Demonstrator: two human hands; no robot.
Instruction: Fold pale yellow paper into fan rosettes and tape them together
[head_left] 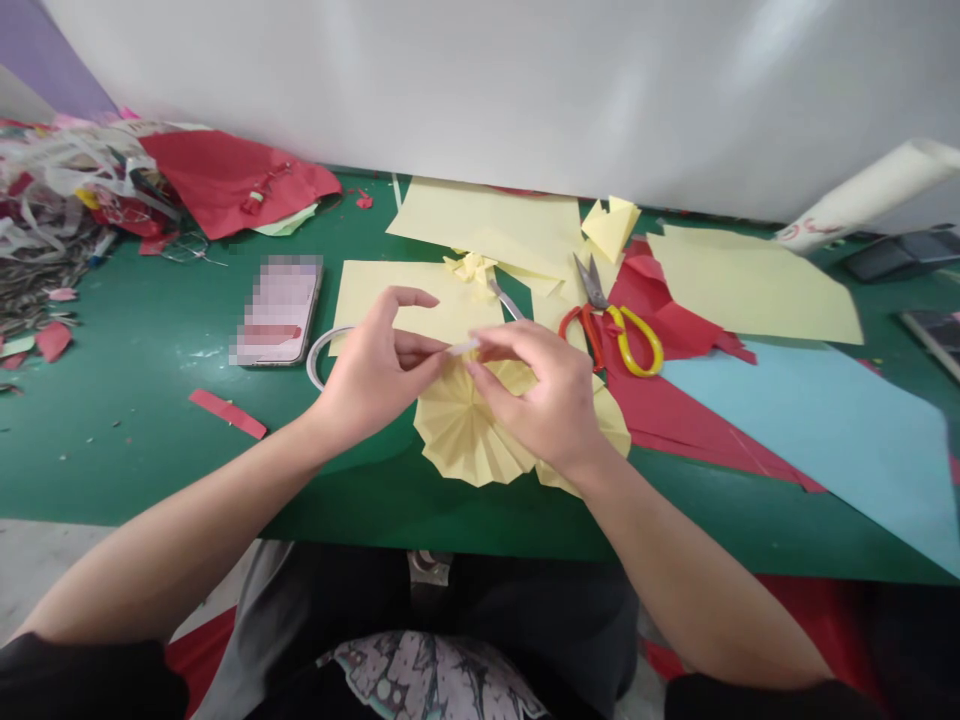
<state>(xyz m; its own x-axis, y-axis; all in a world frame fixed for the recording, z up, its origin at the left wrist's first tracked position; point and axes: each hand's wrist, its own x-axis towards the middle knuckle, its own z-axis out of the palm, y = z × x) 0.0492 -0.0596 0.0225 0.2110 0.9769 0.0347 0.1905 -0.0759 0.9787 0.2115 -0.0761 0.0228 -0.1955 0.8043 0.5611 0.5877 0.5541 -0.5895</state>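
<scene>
A yellow pleated paper fan (465, 432), folded into a round rosette, lies on the green table (142, 400) in front of me. My left hand (375, 365) and my right hand (536, 395) meet just above it. Both pinch a small white strip (463, 347), which looks like tape, between thumb and fingers. The left index finger is raised. My right hand covers the right part of the fan. A thin white tape ring (322, 350) lies under my left wrist.
Red-and-yellow scissors (611, 320) lie right of my hands on red paper (675, 400). Yellow sheets (487, 215) and a blue sheet (832, 430) spread behind and right. A phone (277, 310) lies left; paper scraps (45, 220) pile at far left.
</scene>
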